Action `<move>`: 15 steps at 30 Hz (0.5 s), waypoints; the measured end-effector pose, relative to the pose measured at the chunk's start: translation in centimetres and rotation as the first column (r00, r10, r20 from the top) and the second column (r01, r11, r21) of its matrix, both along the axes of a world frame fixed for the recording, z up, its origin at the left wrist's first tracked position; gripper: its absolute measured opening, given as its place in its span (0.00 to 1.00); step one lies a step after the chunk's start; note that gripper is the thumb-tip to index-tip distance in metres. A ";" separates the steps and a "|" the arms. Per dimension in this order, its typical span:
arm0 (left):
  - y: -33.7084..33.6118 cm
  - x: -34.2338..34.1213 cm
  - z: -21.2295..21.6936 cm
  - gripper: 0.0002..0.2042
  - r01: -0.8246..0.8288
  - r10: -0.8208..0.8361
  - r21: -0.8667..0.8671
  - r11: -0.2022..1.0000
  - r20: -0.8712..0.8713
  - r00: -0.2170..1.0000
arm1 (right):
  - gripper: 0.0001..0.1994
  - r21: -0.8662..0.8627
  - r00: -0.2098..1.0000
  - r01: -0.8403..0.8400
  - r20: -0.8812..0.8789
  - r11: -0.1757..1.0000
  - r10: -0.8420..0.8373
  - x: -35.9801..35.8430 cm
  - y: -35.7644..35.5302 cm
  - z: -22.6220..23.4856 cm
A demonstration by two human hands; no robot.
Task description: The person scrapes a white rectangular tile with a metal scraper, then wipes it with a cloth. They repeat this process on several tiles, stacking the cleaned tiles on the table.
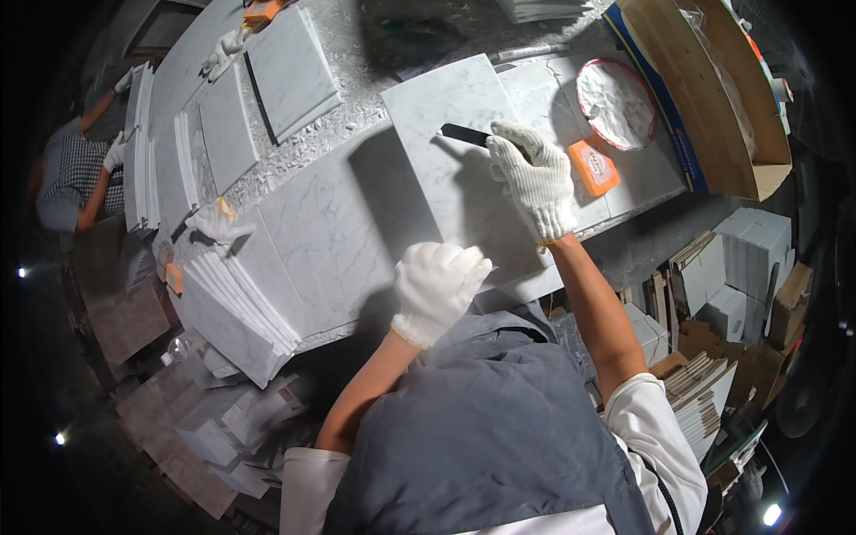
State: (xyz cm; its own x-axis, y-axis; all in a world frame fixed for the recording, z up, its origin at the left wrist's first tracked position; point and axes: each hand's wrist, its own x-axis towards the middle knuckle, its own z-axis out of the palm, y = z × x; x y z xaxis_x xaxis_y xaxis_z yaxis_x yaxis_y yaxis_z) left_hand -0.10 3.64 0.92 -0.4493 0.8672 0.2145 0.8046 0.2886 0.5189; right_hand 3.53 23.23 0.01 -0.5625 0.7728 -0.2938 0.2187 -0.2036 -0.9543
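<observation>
Close to the near edge of the surface (353,125), a bit right of its middle, is the tile (450,183) being worked on, white with faint grey veins, and its left side throws a fat dark shadow onto the big pale slab (316,236) next to it. The right hand (533,169), in a white knit glove, is over the tile with its fingers wrapped round a black tool (464,135) that points toward the left edge; honestly can't tell if the tip actually touches. The left hand (440,290), gloved too, is balled up right by the tile's near side, and I can't tell whether it's pinching the tile or just curled there. Toward the right edge you've got an orange block (595,167) just beside the right hand, a red-rimmed bowl (617,102) full of white powder a little further from the near edge, and a big open carton (691,98) standing along the right edge itself. Over at the near left corner there's a leaning stack of tiles (236,316) fanned out a bit, with a crumpled white glove (218,223) beyond it. White chips are scattered all over the far half. Past the left edge a co-worker (80,174) in a checked top has both gloved hands on some upright tiles (138,152).
</observation>
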 end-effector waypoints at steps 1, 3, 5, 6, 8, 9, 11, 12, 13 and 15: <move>-0.1 0.0 0.0 0.10 -0.002 0.002 0.003 1.000 -0.013 1.000 | 0.17 0.021 1.000 0.010 0.013 1.000 -0.010 -0.1 -0.3 -0.2; -0.2 -0.1 0.0 0.10 -0.003 0.003 0.008 1.000 -0.020 1.000 | 0.16 0.155 1.000 0.007 -0.021 0.988 -0.004 -0.2 -0.8 -0.7; -0.2 -0.1 0.1 0.10 -0.004 0.004 -0.008 1.000 0.008 1.000 | 0.15 0.185 0.998 0.006 -0.065 0.983 0.007 -0.1 -1.0 -1.4; -0.2 -0.1 0.2 0.11 -0.001 0.001 -0.019 1.000 0.011 1.000 | 0.14 0.220 0.995 -0.004 -0.096 0.976 0.026 0.0 -1.1 -1.7; -0.2 0.0 0.3 0.12 -0.009 0.012 -0.051 0.999 0.058 0.998 | 0.14 0.427 0.995 -0.006 -0.086 0.904 0.048 -0.2 -1.1 -2.1; -0.2 0.1 0.4 0.12 -0.011 0.013 -0.050 0.999 0.028 1.000 | 0.13 0.517 0.997 -0.001 -0.060 0.856 0.038 -0.3 -1.1 -2.0; -0.1 0.1 0.5 0.12 -0.035 0.036 0.023 0.999 -0.021 0.999 | 0.14 0.489 0.982 0.061 -0.186 0.870 0.036 -0.3 -1.2 -1.5; -0.2 0.2 0.5 0.12 -0.028 0.028 0.017 0.999 -0.015 0.999 | 0.14 0.468 0.971 0.095 -0.240 0.879 0.022 -0.3 -1.2 -1.1; -0.2 0.1 0.4 0.12 -0.021 0.022 0.011 1.000 -0.010 1.000 | 0.15 0.218 0.968 0.123 -0.242 0.968 -0.069 0.0 -1.2 -0.6; -0.3 0.1 0.3 0.13 -0.008 0.008 -0.015 1.000 0.015 1.000 | 0.18 -0.161 0.968 0.148 -0.178 0.976 -0.176 1.2 -1.0 0.2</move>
State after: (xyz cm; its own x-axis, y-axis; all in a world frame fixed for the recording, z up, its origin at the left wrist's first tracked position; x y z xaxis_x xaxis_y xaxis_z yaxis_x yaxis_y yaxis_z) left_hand -0.02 3.38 1.23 -0.4590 0.8668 0.1949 0.7946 0.3025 0.5265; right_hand 4.76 22.26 0.18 -0.4894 0.8151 -0.3098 -0.0113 -0.3612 -0.9324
